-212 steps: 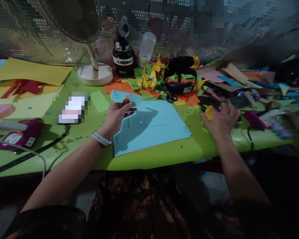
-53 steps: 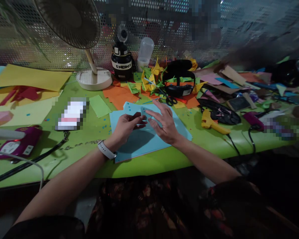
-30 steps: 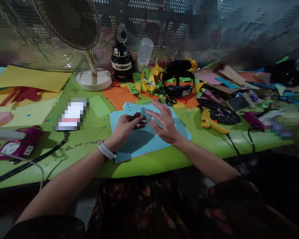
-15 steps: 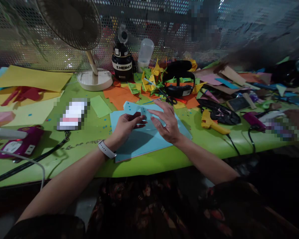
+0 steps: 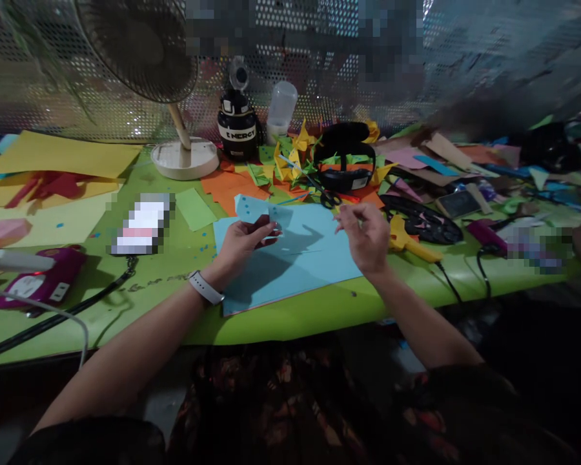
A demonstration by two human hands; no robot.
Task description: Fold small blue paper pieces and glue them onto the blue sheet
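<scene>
My left hand (image 5: 244, 242) is closed, pinching a small folded piece of light-blue paper (image 5: 252, 208) marked with darker blue dots. Beneath both hands lie flat light-blue paper sheets (image 5: 290, 274), near the table's front edge. My right hand (image 5: 369, 239) is over the right side of these sheets, apart from the dotted piece. Its fingers are curled with the tips close together; whatever they may hold is too small to make out. Just beyond those fingertips lie black-handled scissors (image 5: 330, 199).
A yellow glue gun (image 5: 411, 242) with a cord lies at right, before a black tray (image 5: 426, 219). Behind stand a black bottle (image 5: 238, 132), a fan (image 5: 186, 158) and a black open case (image 5: 346, 171). A phone (image 5: 142, 223) and purple device (image 5: 43, 278) lie left.
My right hand has moved right, away from the dotted blue paper, and its fingers have curled in. My left hand stays nearly in place, still holding the paper.
</scene>
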